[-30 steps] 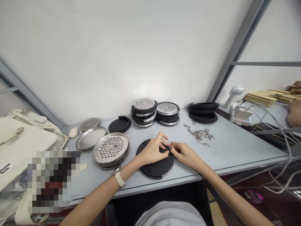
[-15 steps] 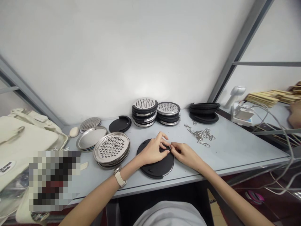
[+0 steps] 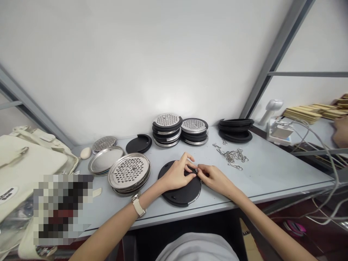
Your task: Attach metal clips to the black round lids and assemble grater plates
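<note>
A round black cover lies flat near the front edge of the table, a sliver of shiny metal showing along its lower right rim. Across its upper part rests my left hand, thumb and fingers closed in at the cover's right rim on a small dark part. My right hand meets it there from the right, with thumb and forefinger pinched together; what lies between those fingertips is too small to make out. To the left sits a stack of round metal grater plates. Silvery wire clips lie loose to the right.
At the back stand two stacks of black-rimmed graters, a single black cover and piled black covers. Plain metal discs lie at left, beside a cream bag. White cables hang at right; another person's hand shows there.
Both hands stay almost in place at the cover's right rim. Only a tiny shift of the fingertips shows there.
</note>
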Demonstrator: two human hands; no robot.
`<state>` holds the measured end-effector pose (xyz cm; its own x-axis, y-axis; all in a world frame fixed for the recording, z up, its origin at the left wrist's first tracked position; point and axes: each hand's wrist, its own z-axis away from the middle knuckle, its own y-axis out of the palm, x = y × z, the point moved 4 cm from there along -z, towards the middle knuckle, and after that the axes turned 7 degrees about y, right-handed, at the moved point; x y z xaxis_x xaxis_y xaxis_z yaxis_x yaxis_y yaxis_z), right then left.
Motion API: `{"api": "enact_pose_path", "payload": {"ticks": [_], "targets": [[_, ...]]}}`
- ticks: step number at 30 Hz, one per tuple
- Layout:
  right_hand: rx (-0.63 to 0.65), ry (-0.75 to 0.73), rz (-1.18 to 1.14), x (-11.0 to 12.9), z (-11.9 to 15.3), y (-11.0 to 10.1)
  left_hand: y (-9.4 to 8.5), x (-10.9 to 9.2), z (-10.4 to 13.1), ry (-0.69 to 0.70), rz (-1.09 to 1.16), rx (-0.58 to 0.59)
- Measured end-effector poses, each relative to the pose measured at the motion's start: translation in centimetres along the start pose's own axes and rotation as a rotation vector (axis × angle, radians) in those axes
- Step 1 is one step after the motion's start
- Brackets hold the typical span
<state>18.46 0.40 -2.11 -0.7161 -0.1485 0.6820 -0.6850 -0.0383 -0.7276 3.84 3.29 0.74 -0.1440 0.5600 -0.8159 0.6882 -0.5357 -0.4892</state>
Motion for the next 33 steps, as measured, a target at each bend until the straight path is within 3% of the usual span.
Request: {"api": "enact_pose_path", "payload": {"ticks": [26, 33], "targets": [[0.005, -0.012, 0.005, -0.30, -0.17, 0.24, 0.03, 0.47, -0.03, -0.012, -0.042, -0.044], [0.005, -0.006, -0.005, -0.20, -0.02, 0.15, 0.02, 0.12, -0.13, 0.043, -0.011, -0.063]]}}
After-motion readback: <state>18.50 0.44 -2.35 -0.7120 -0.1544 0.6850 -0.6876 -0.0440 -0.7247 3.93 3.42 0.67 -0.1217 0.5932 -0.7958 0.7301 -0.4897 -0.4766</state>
